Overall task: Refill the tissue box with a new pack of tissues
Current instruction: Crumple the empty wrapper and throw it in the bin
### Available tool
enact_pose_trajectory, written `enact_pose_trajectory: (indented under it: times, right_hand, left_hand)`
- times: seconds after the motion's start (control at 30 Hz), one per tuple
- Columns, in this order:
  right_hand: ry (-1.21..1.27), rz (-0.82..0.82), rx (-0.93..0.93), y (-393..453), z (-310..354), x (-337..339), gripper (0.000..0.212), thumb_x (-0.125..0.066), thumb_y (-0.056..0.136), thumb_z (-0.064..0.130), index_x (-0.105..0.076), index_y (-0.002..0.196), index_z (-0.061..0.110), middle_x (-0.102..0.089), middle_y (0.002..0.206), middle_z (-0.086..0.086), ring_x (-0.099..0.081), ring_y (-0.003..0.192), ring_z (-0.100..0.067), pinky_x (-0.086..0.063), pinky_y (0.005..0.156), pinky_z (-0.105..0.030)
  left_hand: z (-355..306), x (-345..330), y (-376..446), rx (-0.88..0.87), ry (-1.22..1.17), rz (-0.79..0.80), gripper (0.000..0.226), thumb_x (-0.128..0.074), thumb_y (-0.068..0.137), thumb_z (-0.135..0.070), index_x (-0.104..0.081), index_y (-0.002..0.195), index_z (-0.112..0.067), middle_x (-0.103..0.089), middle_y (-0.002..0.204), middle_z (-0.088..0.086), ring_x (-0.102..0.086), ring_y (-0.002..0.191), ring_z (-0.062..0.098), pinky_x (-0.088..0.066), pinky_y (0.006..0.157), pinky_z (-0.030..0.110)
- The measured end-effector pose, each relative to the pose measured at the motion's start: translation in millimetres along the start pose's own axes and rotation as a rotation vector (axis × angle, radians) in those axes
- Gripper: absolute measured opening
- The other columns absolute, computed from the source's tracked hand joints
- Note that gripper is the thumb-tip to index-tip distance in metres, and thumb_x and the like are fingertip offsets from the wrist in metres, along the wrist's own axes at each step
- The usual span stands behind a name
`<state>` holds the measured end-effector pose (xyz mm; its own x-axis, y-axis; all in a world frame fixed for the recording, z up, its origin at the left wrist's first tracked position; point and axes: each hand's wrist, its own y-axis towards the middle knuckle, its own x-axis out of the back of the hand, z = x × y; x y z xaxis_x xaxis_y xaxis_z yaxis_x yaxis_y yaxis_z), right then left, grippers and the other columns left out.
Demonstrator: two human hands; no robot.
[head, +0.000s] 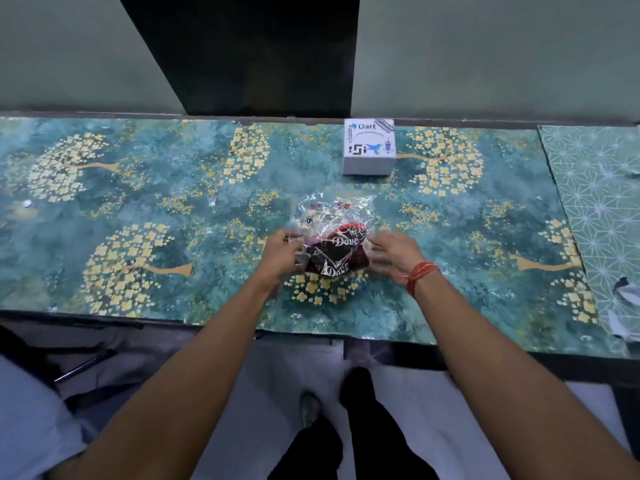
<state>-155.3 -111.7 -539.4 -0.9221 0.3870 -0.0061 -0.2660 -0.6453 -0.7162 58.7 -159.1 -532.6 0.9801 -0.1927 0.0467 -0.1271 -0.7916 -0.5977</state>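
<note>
on the table [138, 209], both hands at tissue pack [334, 242], box [369, 147] beyond

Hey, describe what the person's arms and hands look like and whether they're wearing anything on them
Both forearms are bare, with no sleeves in view. The right hand has a bundle of red-orange thread wound round its wrist. The left hand shows no band, watch or ring.

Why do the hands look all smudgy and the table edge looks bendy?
Head view: the left hand and right hand are smeared by motion blur at the crinkly tissue pack, whose clear wrap throws bright glare; the table edge bows because the lens is wide-angle; the white box stays fairly sharp; the light is dim and bluish.
</note>
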Motion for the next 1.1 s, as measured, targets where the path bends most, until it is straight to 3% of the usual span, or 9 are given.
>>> enact_pose_trajectory:
  times: [0.1, 0.3, 0.43, 0.53, 0.67, 0.77, 0.87, 0.97, 1.1]
  right_hand:
    - [-0.002, -0.01, 0.096, -23, -14, 14, 0.022, -0.064, 0.086, 0.0, -0.056, 0.104, 0.011, -0.066, 0.09, -0.013, -0.062, 0.066, -0.02, -0.055, 0.056, -0.031]
    - [0.127, -0.206, 0.209, -80, -65, 46, 0.032, -0.063, 0.079, -0.015, -0.059, 0.064, 0.013, -0.063, 0.054, -0.001, -0.055, 0.052, -0.017, -0.048, 0.039, -0.019]
    - [0.169, -0.111, 0.254, -120, -89, 79, 0.035, -0.054, 0.081, -0.02, -0.063, 0.061, 0.008, -0.072, 0.066, 0.001, -0.067, 0.058, -0.013, -0.055, 0.048, -0.021]
    - [0.043, -0.067, 0.375, -144, -103, 108, 0.057, -0.042, 0.07, -0.031, -0.067, 0.044, 0.012, -0.073, 0.067, 0.003, -0.069, 0.076, -0.015, -0.057, 0.073, -0.027]
    - [-0.091, 0.182, 0.38, -183, -119, 142, 0.056, -0.047, 0.072, -0.03, -0.069, 0.043, 0.013, -0.074, 0.067, 0.003, -0.07, 0.066, -0.007, -0.056, 0.064, -0.022]
    - [-0.171, 0.254, 0.337, -205, -146, 158, 0.042, -0.054, 0.076, -0.025, -0.072, 0.058, 0.007, -0.074, 0.072, 0.0, -0.07, 0.064, -0.008, -0.055, 0.061, -0.02]
    - [-0.06, 0.138, 0.231, -218, -188, 175, 0.01, -0.067, 0.085, 0.004, -0.071, 0.094, 0.005, -0.064, 0.087, -0.011, -0.06, 0.067, -0.013, -0.051, 0.065, -0.024]
    - [0.287, 0.069, -0.036, -242, -237, 198, 0.045, -0.066, 0.079, 0.053, -0.063, 0.103, 0.014, -0.058, 0.091, -0.01, -0.056, 0.072, -0.021, -0.05, 0.066, -0.028]
    - [0.265, 0.184, -0.015, -288, -283, 210, 0.057, -0.064, 0.083, 0.053, -0.064, 0.122, 0.011, -0.072, 0.096, -0.003, -0.07, 0.083, -0.021, -0.058, 0.073, -0.039]
  left_hand:
    - [14, 4, -20, -0.038, 0.014, 0.057, 0.015, -0.057, 0.095, -0.009, -0.057, 0.109, -0.005, -0.062, 0.1, 0.011, -0.061, 0.071, 0.017, -0.055, 0.054, 0.024]
    - [49, 0, -74, 0.062, -0.183, 0.133, 0.025, -0.047, 0.093, 0.01, -0.055, 0.079, -0.009, -0.072, 0.061, 0.004, -0.068, 0.047, 0.018, -0.06, 0.05, 0.029]
    - [68, -12, -110, 0.174, -0.356, 0.255, 0.024, -0.034, 0.094, 0.007, -0.055, 0.089, -0.004, -0.073, 0.062, 0.005, -0.071, 0.053, 0.014, -0.06, 0.055, 0.025]
    - [85, -10, -130, 0.301, -0.462, 0.462, 0.03, -0.049, 0.082, -0.018, -0.057, 0.105, 0.0, -0.076, 0.09, 0.015, -0.074, 0.075, 0.026, -0.061, 0.07, 0.035]
    - [101, -38, -169, 0.35, -0.165, 0.805, 0.059, -0.061, 0.078, -0.039, -0.061, 0.122, 0.0, -0.069, 0.112, 0.016, -0.067, 0.091, 0.027, -0.051, 0.081, 0.039]
    - [130, -88, -212, 0.314, 0.121, 1.003, 0.035, -0.067, 0.085, -0.014, -0.06, 0.117, 0.0, -0.066, 0.096, 0.015, -0.068, 0.069, 0.017, -0.057, 0.062, 0.028]
    - [171, -130, -238, 0.269, 0.205, 0.858, 0.006, -0.064, 0.087, 0.005, -0.061, 0.091, 0.001, -0.068, 0.073, 0.011, -0.067, 0.058, 0.014, -0.056, 0.058, 0.025]
    - [207, -153, -259, 0.28, 0.098, 0.676, 0.036, -0.072, 0.08, 0.0, -0.061, 0.112, 0.011, -0.066, 0.101, 0.026, -0.064, 0.085, 0.03, -0.05, 0.079, 0.041]
    - [233, -179, -298, 0.236, 0.105, 0.5, 0.023, -0.062, 0.089, 0.006, -0.064, 0.112, 0.005, -0.07, 0.087, 0.018, -0.069, 0.06, 0.019, -0.054, 0.049, 0.026]
